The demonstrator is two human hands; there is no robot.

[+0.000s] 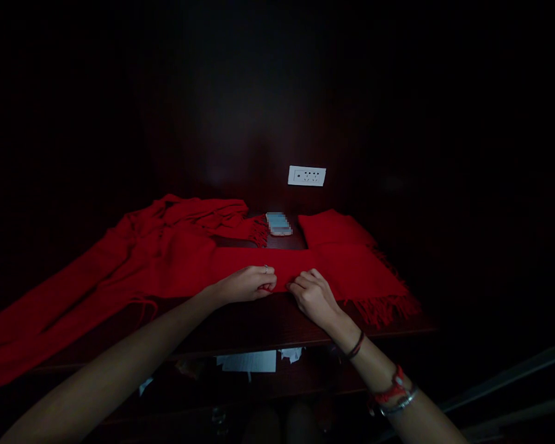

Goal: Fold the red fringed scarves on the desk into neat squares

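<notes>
1. Bunched red cloth [166,253]: heaped and creased on the tabletop [259,320], with one long length running out past the left border; its far end carries a fringe [259,234].
2. Papers [247,361]: printed sheet and crumpled pieces, lying below the tabletop's front edge.
3. Left hand [252,283]: a ring [266,269] on one finger; fingers curled in, pinching the near edge of the red strip [284,262].
4. Red strip: laid flat across the middle of the tabletop, between the bunched cloth and the folded red cloth [346,250]; whether all three are one piece cannot be told.
5. Phone-like object [279,224]: flat on the tabletop beyond the strip, its face pixelated.
6. Socket plate [307,176]: white, mounted on the dark wall [240,142].
7. Right hand [315,299]: fingers bent and pinching the strip's near edge, just beside the left hand, not touching it.
8. Folded red cloth: spread at the right end, fringed along its near edge.
9. Right forearm [374,370]: dark band [357,345], red band [395,390] and silver bangle [402,404].
</notes>
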